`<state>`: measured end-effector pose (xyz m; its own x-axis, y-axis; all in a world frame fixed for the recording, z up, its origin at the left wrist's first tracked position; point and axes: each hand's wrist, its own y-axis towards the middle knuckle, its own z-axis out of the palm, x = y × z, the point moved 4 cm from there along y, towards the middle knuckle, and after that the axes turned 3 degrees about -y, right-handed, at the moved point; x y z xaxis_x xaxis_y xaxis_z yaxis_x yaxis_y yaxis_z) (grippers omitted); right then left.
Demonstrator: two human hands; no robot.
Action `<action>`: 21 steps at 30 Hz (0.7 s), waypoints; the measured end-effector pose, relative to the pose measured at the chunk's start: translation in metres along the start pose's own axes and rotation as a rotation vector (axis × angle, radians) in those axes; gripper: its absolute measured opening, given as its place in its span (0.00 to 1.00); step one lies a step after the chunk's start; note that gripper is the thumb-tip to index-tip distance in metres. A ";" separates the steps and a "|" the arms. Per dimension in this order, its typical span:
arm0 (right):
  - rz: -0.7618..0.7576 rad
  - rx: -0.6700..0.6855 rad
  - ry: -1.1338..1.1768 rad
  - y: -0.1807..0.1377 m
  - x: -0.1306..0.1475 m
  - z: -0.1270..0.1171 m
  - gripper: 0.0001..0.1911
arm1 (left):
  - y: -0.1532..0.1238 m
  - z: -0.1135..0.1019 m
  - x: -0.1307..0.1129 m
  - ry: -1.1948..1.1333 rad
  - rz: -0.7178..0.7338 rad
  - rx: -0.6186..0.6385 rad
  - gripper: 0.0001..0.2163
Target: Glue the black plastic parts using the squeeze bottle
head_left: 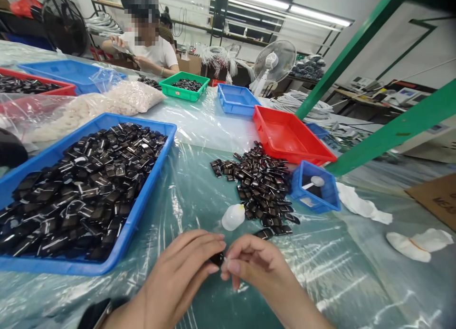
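Low in the middle of the head view, my left hand is closed around a small glossy black plastic piece, mostly covered by the fingers. My right hand meets it from the right, thumb and forefinger pinched at the piece's edge. Something tiny and pale seems to be between those fingertips, too small to name. Just beyond my hands is a small white plastic bottle with a yellowish tip. A loose pile of similar black pieces lies behind and to the right of the bottle.
At left stands a large blue tray full of black pieces. A red tray and a small blue bin holding a white spoon-like tool sit beyond the pile. Green frame bars cross the right side. Across the table sits a co-worker.
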<state>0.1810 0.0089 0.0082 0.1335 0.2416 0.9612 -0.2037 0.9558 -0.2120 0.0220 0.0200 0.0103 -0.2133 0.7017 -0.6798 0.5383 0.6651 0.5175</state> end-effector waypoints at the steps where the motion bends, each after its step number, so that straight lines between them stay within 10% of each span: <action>1: 0.017 0.010 0.040 0.001 -0.001 0.001 0.11 | 0.000 0.000 -0.001 0.019 0.027 -0.006 0.12; 14: 0.173 0.059 0.190 -0.005 0.002 0.005 0.12 | 0.003 -0.002 -0.007 0.181 0.146 -0.058 0.12; 21: 0.209 0.085 0.173 -0.009 0.002 0.006 0.13 | -0.008 -0.007 -0.012 0.300 0.215 0.113 0.17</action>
<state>0.1773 -0.0001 0.0131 0.2425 0.4640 0.8520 -0.3236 0.8666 -0.3798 0.0145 0.0077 0.0179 -0.3063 0.8767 -0.3710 0.6794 0.4743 0.5598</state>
